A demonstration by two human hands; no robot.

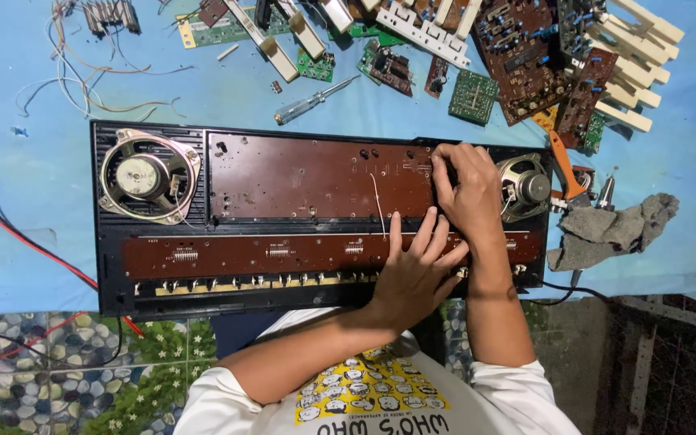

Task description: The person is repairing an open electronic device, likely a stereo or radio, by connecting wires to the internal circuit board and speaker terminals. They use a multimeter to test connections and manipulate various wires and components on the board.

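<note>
Brown circuit board [316,177] under both hands' [412,274] released fingers, between two speakers [148,177].

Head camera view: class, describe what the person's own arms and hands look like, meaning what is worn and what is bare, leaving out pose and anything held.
Both hands, the left hand and the right hand, are bare: no gloves, and no rings or watch that can be made out. The forearms are bare too. White sleeves end near the elbows, belonging to a white shirt with a yellow cartoon print on the chest.
</note>
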